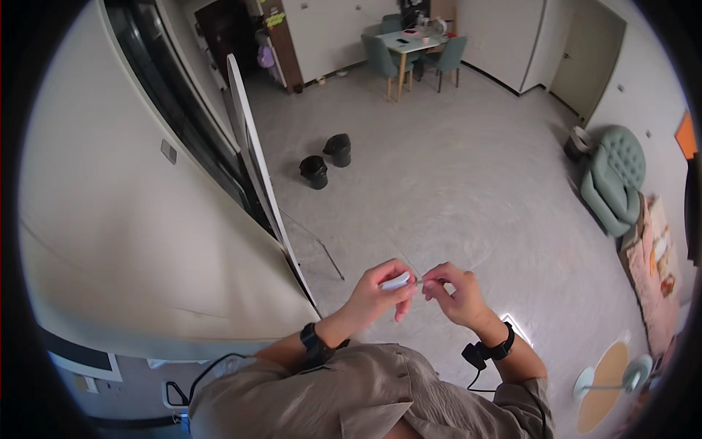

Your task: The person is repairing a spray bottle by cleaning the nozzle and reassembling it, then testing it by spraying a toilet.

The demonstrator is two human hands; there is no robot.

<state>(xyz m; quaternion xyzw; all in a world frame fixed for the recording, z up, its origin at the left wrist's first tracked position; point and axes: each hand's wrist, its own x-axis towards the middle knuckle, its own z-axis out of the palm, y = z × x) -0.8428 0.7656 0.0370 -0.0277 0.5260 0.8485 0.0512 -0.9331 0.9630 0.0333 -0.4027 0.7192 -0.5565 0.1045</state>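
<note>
In front of my chest, over the grey floor, my two hands are held close together. My left hand [371, 294] is closed around a small, smooth white object [395, 281], which shows between thumb and fingers. A thin, narrow piece sticks out of its right end toward my right hand [459, 298]. The fingertips of that hand are pinched together at the tip of this narrow piece. The object's exact kind is too small to tell. Dark bands with small black devices and cables sit on both wrists.
A white panel [257, 164] stands edge-on at the left, its thin leg [333, 260] reaching onto the floor. Two black bins [314, 173] are beyond it. Green chairs [377, 55] surround a table at the back. A green armchair [616, 179] and pink bedding [646, 274] line the right.
</note>
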